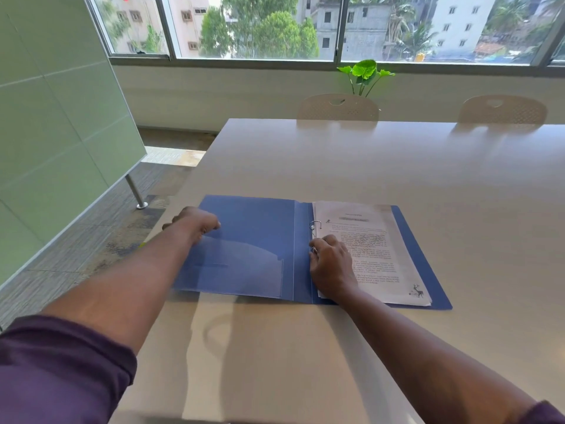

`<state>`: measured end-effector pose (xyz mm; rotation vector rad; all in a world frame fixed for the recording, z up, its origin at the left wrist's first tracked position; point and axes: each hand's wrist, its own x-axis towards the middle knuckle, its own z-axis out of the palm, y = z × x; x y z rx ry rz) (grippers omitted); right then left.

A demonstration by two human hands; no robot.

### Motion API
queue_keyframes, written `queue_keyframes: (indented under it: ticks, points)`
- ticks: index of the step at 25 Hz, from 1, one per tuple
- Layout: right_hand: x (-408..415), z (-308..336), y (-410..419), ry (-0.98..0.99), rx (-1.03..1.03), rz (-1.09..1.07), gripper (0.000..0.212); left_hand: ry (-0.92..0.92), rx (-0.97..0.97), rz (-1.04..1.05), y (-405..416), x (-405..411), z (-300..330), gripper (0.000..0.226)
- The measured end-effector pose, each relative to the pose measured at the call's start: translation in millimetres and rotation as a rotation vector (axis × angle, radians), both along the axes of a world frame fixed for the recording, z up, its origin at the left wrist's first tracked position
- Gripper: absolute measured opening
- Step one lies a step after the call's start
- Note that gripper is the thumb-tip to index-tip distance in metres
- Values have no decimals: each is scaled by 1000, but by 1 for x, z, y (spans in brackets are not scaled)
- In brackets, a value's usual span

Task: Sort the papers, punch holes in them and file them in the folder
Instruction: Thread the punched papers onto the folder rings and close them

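Observation:
A blue ring folder (pixel 253 237) lies open on the table. A stack of printed papers (pixel 373 249) sits on its right half, threaded on the metal rings (pixel 315 225). My left hand (pixel 195 223) grips the left edge of the folder's front cover, fingers curled around it. My right hand (pixel 331 264) rests on the lower left part of the papers, with its fingertips at the lower ring. That lower ring is mostly hidden by my fingers. No hole punch is in view.
The pale table (pixel 336 166) runs far ahead and to the right; its left edge passes just beside the folder. Two beige chairs (pixel 337 107) stand at the far side, with a green plant (pixel 365 73) behind. A green panel (pixel 61 117) stands on the left.

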<state>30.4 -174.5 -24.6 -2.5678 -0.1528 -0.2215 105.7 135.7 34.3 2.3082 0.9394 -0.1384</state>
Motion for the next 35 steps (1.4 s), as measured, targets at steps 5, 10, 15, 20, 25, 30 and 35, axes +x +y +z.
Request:
queue_keyframes:
  ticks: [5, 10, 15, 20, 25, 30, 35]
  points:
    - [-1, 0, -2, 1, 29, 0, 30, 8, 302, -103, -21, -20, 59, 22]
    - [3, 7, -2, 65, 45, -8, 27, -78, 473, -288, -31, -28, 111, 20]
    - [0, 36, -9, 150, -50, 54, 37, -307, 194, -447, -58, -18, 176, 24]
    - [-8, 84, -29, 104, 370, 16, 39, -486, -354, -582, -130, -37, 192, 15]
    - [-14, 124, -73, 249, 1012, 159, 61, -379, -563, -738, -193, -53, 155, 50]
    - [-13, 138, -138, 313, 1374, 203, 52, -409, -200, -922, -227, -52, 82, 32]
    - [-23, 126, -190, 304, 1140, -101, 51, -295, 123, -936, -226, -51, 35, 43]
